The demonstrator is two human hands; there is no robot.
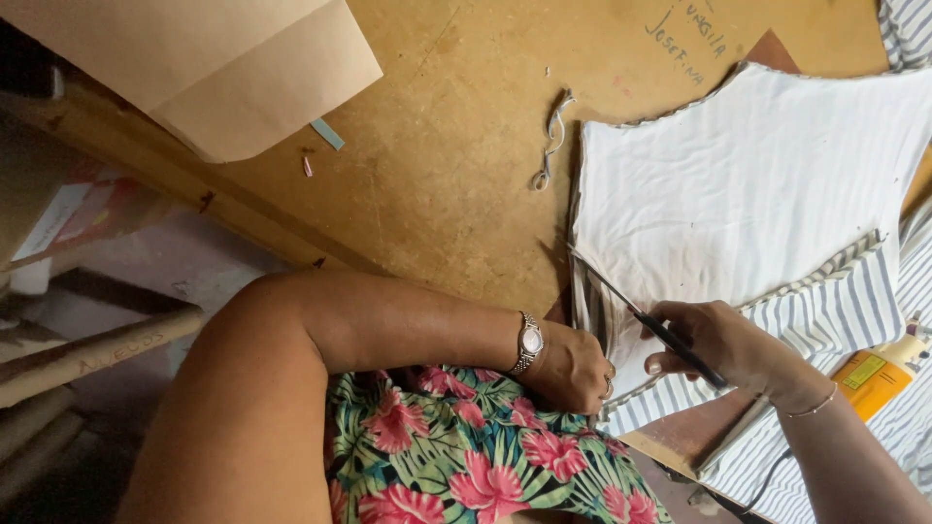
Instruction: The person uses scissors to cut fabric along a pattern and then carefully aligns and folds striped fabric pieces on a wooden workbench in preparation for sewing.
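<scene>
Two sheets of tan pattern paper (223, 68) are lying at the far left corner of the wooden desk (437, 165), overhanging its edge, with a small blue scrap (327, 134) sitting just beside them. Further right, a thin curled strip of fabric trimming (551, 141) is resting on the bare wood, near the cloth but apart from it. The left hand (573, 369), wearing a silver wristwatch (529, 342) and a ring, is curling closed on the near edge of the layered fabric, pinching it at the desk's edge. Just to its right, the right hand (723, 344) is gripping a pair of dark scissors (646, 320), whose blades are pointing up and left along the edge of the white fabric piece (748, 184). That white piece is lying flat on top of grey-and-white striped fabric (835, 311), which is showing below and to the right of it. At the far right, an orange and cream bottle (879, 374) is lying on the striped cloth, near the right wrist with its thin bracelet.
</scene>
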